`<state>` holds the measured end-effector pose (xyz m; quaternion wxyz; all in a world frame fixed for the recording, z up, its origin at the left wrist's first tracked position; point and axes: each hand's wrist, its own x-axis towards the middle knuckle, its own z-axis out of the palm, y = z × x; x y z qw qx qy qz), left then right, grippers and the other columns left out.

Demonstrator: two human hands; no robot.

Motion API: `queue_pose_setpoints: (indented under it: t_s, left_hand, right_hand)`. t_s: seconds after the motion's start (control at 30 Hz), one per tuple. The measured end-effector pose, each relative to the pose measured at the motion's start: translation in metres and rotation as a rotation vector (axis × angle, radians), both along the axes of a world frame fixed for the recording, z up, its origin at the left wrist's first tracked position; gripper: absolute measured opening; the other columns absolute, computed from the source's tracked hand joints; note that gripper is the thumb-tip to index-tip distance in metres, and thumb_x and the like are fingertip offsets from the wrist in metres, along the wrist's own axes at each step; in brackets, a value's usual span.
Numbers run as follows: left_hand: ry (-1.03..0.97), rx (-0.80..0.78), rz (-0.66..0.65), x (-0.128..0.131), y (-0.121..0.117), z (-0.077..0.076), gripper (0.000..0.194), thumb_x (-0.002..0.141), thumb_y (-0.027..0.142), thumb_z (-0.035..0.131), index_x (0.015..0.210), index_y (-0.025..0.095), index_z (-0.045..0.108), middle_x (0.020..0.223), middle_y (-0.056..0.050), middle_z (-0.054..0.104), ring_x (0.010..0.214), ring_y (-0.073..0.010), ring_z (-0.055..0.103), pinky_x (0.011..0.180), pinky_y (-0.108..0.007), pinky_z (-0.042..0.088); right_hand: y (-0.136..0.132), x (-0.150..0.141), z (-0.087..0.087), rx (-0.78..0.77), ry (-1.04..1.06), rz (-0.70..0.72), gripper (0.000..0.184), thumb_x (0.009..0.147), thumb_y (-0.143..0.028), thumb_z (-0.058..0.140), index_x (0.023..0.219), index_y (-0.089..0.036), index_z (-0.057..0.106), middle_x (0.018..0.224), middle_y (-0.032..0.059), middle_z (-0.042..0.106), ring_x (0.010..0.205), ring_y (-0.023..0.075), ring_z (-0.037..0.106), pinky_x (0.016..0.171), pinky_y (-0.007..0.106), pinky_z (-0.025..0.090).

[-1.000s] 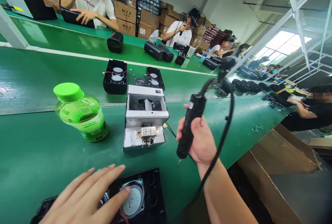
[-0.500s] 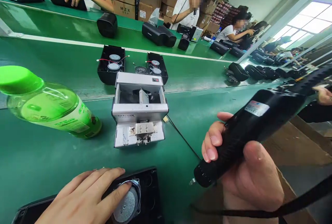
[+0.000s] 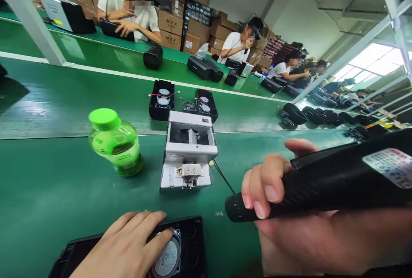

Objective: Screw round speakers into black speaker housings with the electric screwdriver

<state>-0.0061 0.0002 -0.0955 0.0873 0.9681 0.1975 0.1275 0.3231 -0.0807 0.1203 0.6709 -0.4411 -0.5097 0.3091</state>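
My left hand (image 3: 128, 243) lies over the far wall of a black speaker housing (image 3: 195, 243) at the bottom of the view. Its thumb rests on the rim of a round speaker (image 3: 167, 257) set in that housing, and its fingers reach over the edge. In my right hand (image 3: 267, 183) is a black electric screwdriver (image 3: 322, 175), nearly level, its nose pointing left. The bit (image 3: 219, 214) shows faintly, above the bench and to the right of the housing. Beyond both hands stands a grey screw feeder (image 3: 189, 151), apart from them.
A green-capped bottle (image 3: 117, 145) stands left of the feeder. Behind it are two open housings (image 3: 162, 112) (image 3: 207, 108) with speakers and a loose speaker (image 3: 189, 106). More housings (image 3: 294, 114) line the right. Co-workers (image 3: 131, 16) sit across the green bench (image 3: 48, 175).
The view has shifted, so the bottle and feeder appear farther right. The screwdriver has swung from a slant to nearly level. My left hand stays on the housing.
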Motion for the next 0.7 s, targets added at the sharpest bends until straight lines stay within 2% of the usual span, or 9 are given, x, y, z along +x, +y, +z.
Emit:
queue_pose_setpoints:
  t_s: [0.07, 0.13, 0.2, 0.27, 0.37, 0.43, 0.53, 0.63, 0.7]
  left_hand:
    - [0.022, -0.083, 0.047, 0.003, -0.003, 0.000, 0.087, 0.069, 0.027, 0.106, 0.153, 0.041, 0.090, 0.170, -0.011, 0.088, 0.143, -0.0459, 0.090, 0.137, -0.062, 0.066]
    - [0.048, -0.155, 0.115, 0.007, -0.006, 0.008, 0.087, 0.071, 0.022, 0.107, 0.154, 0.041, 0.091, 0.171, -0.011, 0.087, 0.150, -0.0469, 0.088, 0.145, -0.069, 0.061]
    - [0.052, -0.212, 0.128, 0.011, -0.005, 0.022, 0.075, 0.086, 0.024, 0.104, 0.157, 0.044, 0.092, 0.167, -0.009, 0.089, 0.150, -0.0426, 0.088, 0.149, -0.068, 0.059]
    - [0.039, -0.258, 0.109, 0.015, -0.002, 0.039, 0.052, 0.106, 0.030, 0.093, 0.156, 0.046, 0.093, 0.160, -0.009, 0.092, 0.146, -0.0385, 0.091, 0.148, -0.066, 0.062]
    - [0.055, -0.318, 0.097, 0.024, 0.003, 0.054, 0.036, 0.122, 0.044, 0.077, 0.152, 0.042, 0.096, 0.155, -0.014, 0.094, 0.143, -0.0424, 0.093, 0.143, -0.072, 0.066]
    - [0.071, -0.364, 0.111, 0.030, 0.003, 0.054, 0.040, 0.121, 0.056, 0.078, 0.151, 0.038, 0.097, 0.157, -0.019, 0.092, 0.146, -0.0468, 0.090, 0.142, -0.078, 0.064]
    - [0.062, -0.414, 0.135, 0.034, -0.002, 0.042, 0.052, 0.107, 0.068, 0.093, 0.148, 0.037, 0.096, 0.155, -0.018, 0.090, 0.145, -0.0475, 0.087, 0.147, -0.084, 0.056]
    - [0.076, -0.428, 0.155, 0.032, -0.006, 0.037, 0.054, 0.095, 0.069, 0.105, 0.136, 0.034, 0.097, 0.153, -0.014, 0.090, 0.144, -0.0453, 0.087, 0.152, -0.083, 0.050]
    - [0.095, -0.419, 0.146, 0.027, -0.006, 0.043, 0.051, 0.096, 0.067, 0.107, 0.134, 0.034, 0.096, 0.156, -0.012, 0.091, 0.145, -0.0444, 0.087, 0.152, -0.080, 0.052]
  right_hand:
    - [0.024, -0.016, 0.002, 0.104, 0.012, -0.025, 0.071, 0.113, -0.103, 0.068, 0.137, -0.040, 0.090, 0.074, -0.0025, 0.076, 0.053, 0.0232, 0.070, 0.053, 0.040, 0.064]
    - [0.048, -0.032, -0.005, 0.165, 0.000, -0.009, 0.075, 0.105, -0.108, 0.072, 0.129, -0.038, 0.086, 0.074, -0.0037, 0.078, 0.052, 0.0229, 0.070, 0.054, 0.039, 0.065]
    - [0.066, -0.042, -0.017, 0.219, -0.025, 0.022, 0.075, 0.103, -0.108, 0.077, 0.120, -0.035, 0.085, 0.073, -0.0045, 0.079, 0.052, 0.0220, 0.069, 0.052, 0.036, 0.064]
    - [0.077, -0.048, -0.028, 0.248, -0.054, 0.066, 0.075, 0.104, -0.106, 0.078, 0.118, -0.033, 0.087, 0.071, -0.0048, 0.079, 0.048, 0.0202, 0.066, 0.048, 0.033, 0.059]
    - [0.082, -0.050, -0.034, 0.227, -0.066, 0.108, 0.077, 0.103, -0.105, 0.080, 0.127, -0.032, 0.092, 0.071, -0.0040, 0.080, 0.048, 0.0201, 0.066, 0.049, 0.033, 0.059]
    - [0.083, -0.052, -0.032, 0.217, -0.050, 0.070, 0.079, 0.101, -0.105, 0.084, 0.129, -0.032, 0.093, 0.070, -0.0044, 0.080, 0.049, 0.0200, 0.067, 0.050, 0.034, 0.061]
    - [0.085, -0.056, -0.028, 0.193, 0.019, -0.011, 0.080, 0.099, -0.108, 0.083, 0.124, -0.032, 0.092, 0.066, -0.0062, 0.077, 0.045, 0.0182, 0.063, 0.046, 0.031, 0.059]
    - [0.076, -0.055, -0.029, 0.157, 0.065, -0.038, 0.079, 0.108, -0.107, 0.072, 0.126, -0.033, 0.092, 0.065, -0.0061, 0.073, 0.041, 0.0170, 0.058, 0.040, 0.030, 0.052]
    - [0.057, -0.048, -0.031, 0.156, 0.028, -0.038, 0.073, 0.111, -0.103, 0.071, 0.133, -0.037, 0.092, 0.067, -0.0052, 0.072, 0.044, 0.0193, 0.059, 0.042, 0.034, 0.056]
